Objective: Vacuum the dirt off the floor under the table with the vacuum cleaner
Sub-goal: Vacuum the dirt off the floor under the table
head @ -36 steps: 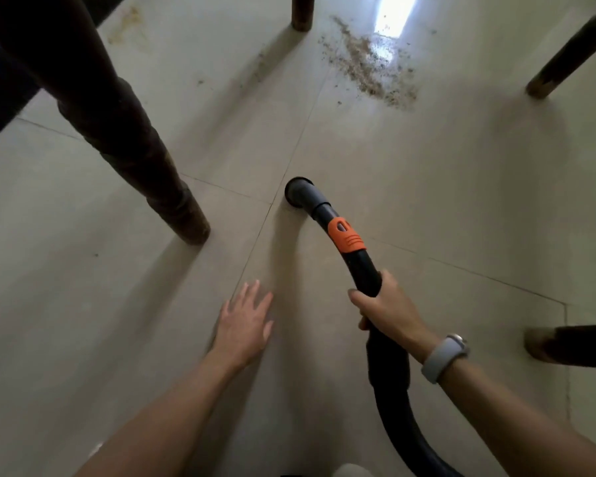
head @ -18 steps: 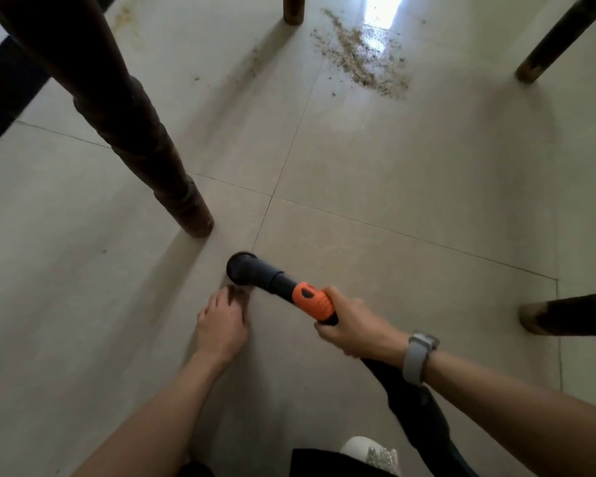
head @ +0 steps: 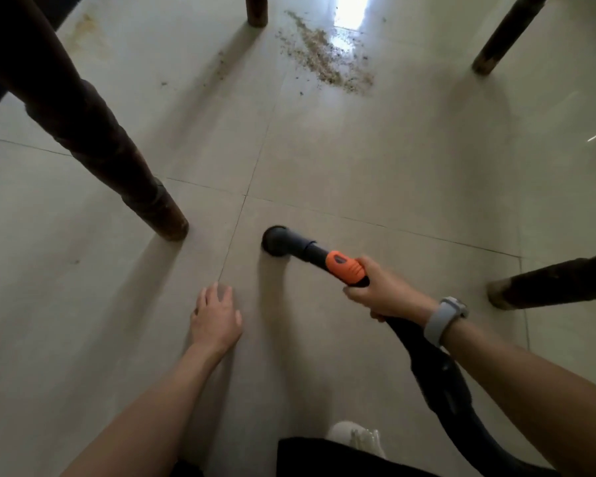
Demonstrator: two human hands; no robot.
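A patch of brown dirt point(head: 326, 62) lies on the pale tiled floor point(head: 375, 160) at the far end, beside a bright reflection. The black vacuum hose point(head: 437, 370) ends in a grey round nozzle point(head: 276, 241) with an orange collar point(head: 344, 266). The nozzle sits low near the floor at mid frame, well short of the dirt. My right hand point(head: 384, 292) grips the hose just behind the orange collar. My left hand point(head: 215, 316) rests on the floor to the left of the nozzle, fingers loosely bent and holding nothing.
A thick dark table leg point(head: 124, 173) stands at the left, close to the nozzle. Thinner legs stand at the far middle point(head: 256, 10), far right point(head: 499, 39) and right edge point(head: 551, 282). Small dirt specks point(head: 221, 63) lie left of the main patch. A white shoe point(head: 358, 437) shows at the bottom.
The nozzle was pulled back toward me, then swung right and a little forward. My left hand slid back and right along the floor, its fingers curling from spread.
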